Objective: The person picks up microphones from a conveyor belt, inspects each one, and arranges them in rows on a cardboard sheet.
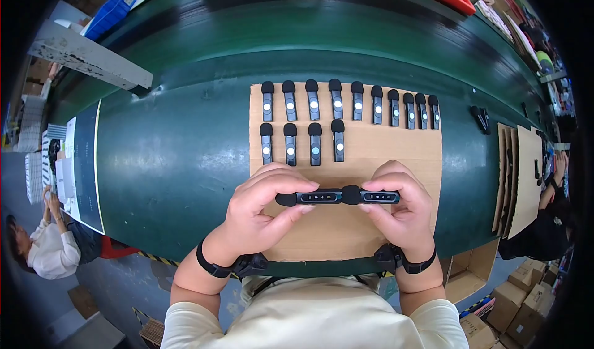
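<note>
My left hand (266,204) pinches a small black wireless clip-on microphone (320,197) with a foam windscreen at its left end. Between the fingers of my right hand (399,204) is a second microphone (378,197) of the same kind. They line up end to end, the second one's foam tip (351,194) meeting the first one's body. Both are held over a brown cardboard sheet (396,151). Farther up the sheet, several more microphones stand in two rows, foam ends away from me, each with a round pale dot; one lies in the upper row (335,98).
The cardboard rests on a green worktop (179,163). Two loose black pieces (480,119) lie to its right, near stacked cardboard sheets (516,182). A pale metal post (93,55) juts in at left. Other people sit at both sides (55,247). Cardboard boxes (520,293) stand at lower right.
</note>
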A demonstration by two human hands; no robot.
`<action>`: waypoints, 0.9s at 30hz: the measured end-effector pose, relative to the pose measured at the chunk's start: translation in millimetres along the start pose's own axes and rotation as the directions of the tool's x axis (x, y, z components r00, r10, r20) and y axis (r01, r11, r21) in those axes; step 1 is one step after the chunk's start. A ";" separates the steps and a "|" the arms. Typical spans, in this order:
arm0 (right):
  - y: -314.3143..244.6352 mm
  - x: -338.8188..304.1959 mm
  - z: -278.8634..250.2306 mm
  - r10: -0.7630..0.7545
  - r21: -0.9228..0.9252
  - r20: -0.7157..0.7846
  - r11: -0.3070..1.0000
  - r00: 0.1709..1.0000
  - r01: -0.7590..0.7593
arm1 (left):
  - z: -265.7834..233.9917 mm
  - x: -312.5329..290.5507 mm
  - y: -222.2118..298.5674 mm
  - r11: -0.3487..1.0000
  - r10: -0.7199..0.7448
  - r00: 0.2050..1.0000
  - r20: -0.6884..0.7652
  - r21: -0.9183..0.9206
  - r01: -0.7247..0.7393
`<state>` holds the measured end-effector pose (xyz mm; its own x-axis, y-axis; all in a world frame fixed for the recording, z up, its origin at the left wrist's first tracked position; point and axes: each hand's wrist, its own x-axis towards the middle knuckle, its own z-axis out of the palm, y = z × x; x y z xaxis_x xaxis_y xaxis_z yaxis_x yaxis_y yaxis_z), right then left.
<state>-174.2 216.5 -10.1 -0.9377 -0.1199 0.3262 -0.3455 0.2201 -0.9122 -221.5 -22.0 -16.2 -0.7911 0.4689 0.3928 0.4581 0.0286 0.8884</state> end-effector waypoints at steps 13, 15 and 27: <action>0.9 0.2 1.2 -0.032 -0.012 -0.006 0.999 0.999 0.032 | -1.4 -0.7 1.6 1.000 -0.009 0.999 0.035 -0.021 0.010; 1.1 0.1 1.1 -0.032 -0.006 -0.004 0.999 0.999 0.032 | -1.2 -0.3 2.4 1.000 -0.009 0.999 0.032 -0.023 0.010; -4.3 -4.1 11.9 0.074 0.394 -0.167 0.919 0.983 -0.002 | 1.5 1.8 4.9 0.983 0.054 0.997 0.051 0.171 -0.062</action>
<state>-168.3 204.5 -10.4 -0.9537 0.0603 0.2948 -0.3009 -0.1787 -0.9368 -220.1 -19.7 -11.5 -0.7434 0.5146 0.4272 0.5688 0.1503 0.8087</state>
